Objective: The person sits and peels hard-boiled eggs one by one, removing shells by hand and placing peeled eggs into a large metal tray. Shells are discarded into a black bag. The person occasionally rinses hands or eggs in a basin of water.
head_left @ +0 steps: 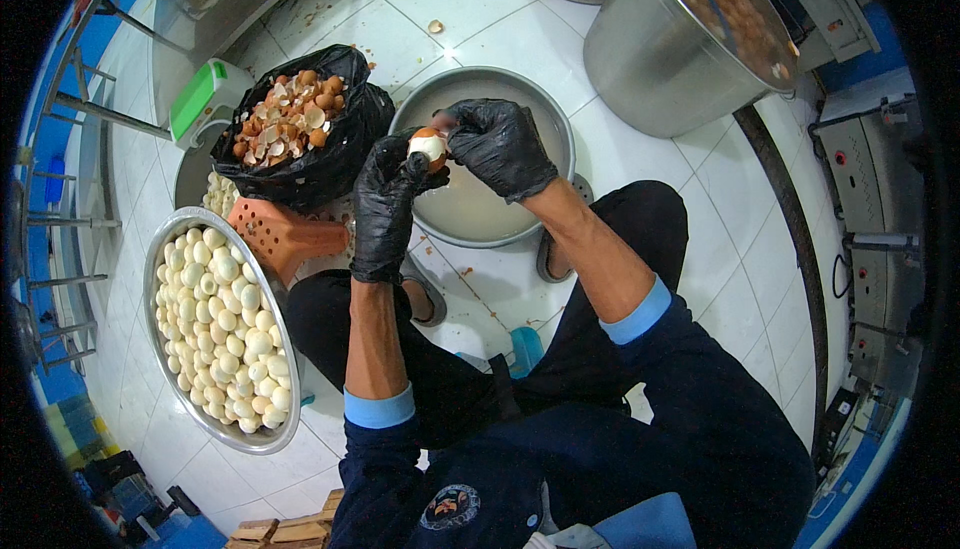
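My left hand (pixel 388 204), in a black glove, holds a partly peeled boiled egg (pixel 428 145) with brown shell still on its top and right side. My right hand (pixel 501 145), also gloved in black, has its fingers at the egg's upper right; whether they pinch a piece of shell is blurred. Both hands are above the rim of a metal basin (pixel 571 151) of cloudy water. To the left, a black plastic bag (pixel 352 110) holds broken brown eggshells (pixel 289 118). A large metal bowl (pixel 289 369) full of peeled eggs (pixel 217 324) stands at the lower left.
An orange perforated plastic stool (pixel 262 238) stands between the bag and the bowl. Behind the bag is a white container with a green lid (pixel 201 99). A tall metal pot (pixel 645 61) of brown eggs in water stands at the upper right. Shell bits (pixel 435 26) lie on the tiled floor.
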Tool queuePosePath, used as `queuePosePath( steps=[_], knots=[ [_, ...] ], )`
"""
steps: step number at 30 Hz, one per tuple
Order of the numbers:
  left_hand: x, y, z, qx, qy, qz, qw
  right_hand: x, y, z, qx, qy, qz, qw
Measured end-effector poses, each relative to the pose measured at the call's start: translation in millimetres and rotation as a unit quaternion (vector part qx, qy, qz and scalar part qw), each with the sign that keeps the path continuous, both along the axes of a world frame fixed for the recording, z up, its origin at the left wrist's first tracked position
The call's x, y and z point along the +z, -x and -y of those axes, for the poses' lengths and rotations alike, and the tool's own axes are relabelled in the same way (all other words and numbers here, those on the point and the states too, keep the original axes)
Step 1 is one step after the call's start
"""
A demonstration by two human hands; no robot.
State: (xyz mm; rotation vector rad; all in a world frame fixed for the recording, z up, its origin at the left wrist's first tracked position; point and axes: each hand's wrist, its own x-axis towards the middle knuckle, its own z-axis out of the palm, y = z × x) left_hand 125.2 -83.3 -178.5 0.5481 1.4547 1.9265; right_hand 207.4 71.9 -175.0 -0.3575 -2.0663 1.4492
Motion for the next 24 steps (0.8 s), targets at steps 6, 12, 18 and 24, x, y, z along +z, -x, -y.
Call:
queuePosePath(
  steps=[6, 12, 18, 24],
  knots=[
    [-2, 0, 1, 0.005, -0.020, 0.071, 0.997, -1, -1, -10, 0.018, 0.079, 0.016, 0.997],
    [-4, 4, 3, 0.010, -0.008, 0.067, 0.998, 11, -4, -3, 0.053, 0.029, 0.049, 0.997],
    [-3, 2, 1, 0.027, 0.038, 0.054, 0.997, 13, -5, -2, 0.052, 0.003, 0.065, 0.997],
    [-8, 1, -1, 0.011, 0.092, -0.038, 0.995, 10, -7, 2, 0.026, -0.081, 0.001, 0.996]
  ],
)
